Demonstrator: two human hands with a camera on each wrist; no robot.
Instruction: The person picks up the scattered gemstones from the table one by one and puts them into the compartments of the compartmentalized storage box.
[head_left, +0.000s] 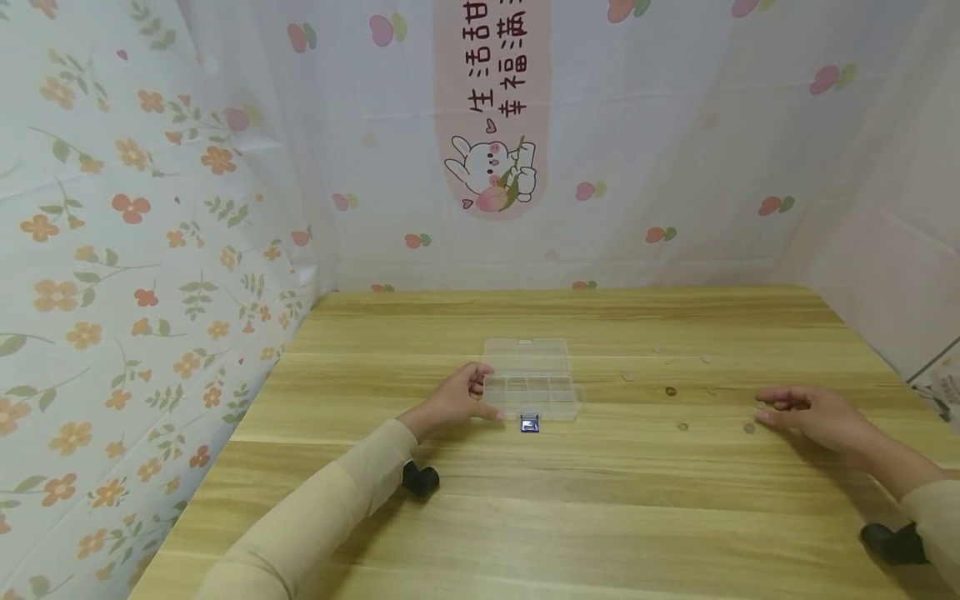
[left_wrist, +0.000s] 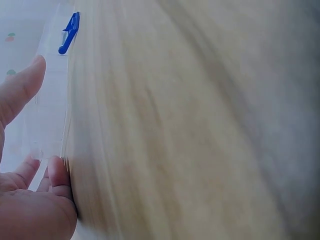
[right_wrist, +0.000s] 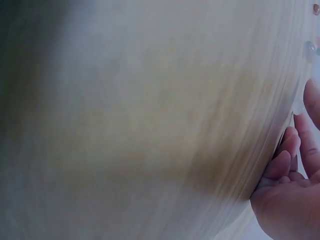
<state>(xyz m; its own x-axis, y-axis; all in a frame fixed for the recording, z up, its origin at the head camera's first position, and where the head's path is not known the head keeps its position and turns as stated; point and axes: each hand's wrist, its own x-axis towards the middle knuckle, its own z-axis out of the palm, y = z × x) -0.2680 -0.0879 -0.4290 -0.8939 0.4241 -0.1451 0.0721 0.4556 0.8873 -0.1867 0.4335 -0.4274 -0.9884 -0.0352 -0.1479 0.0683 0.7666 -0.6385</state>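
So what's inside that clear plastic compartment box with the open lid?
Inside the compartment box, I can make out only clear dividers. The left hand covers part of its left side, hiding whatever is there.

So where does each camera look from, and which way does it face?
Head: worn on the head, facing forward and down over the table towards a patterned curtain; both sleeved arms, the left hand and right hand show.
Left wrist: worn there, facing past that hand's thumb and fingers to the clear box and blue piece.
Right wrist: worn there, facing across the tabletop; that hand's thumb and fingers show at the picture's edge.
Shared: head and left wrist both show the left hand at the box.
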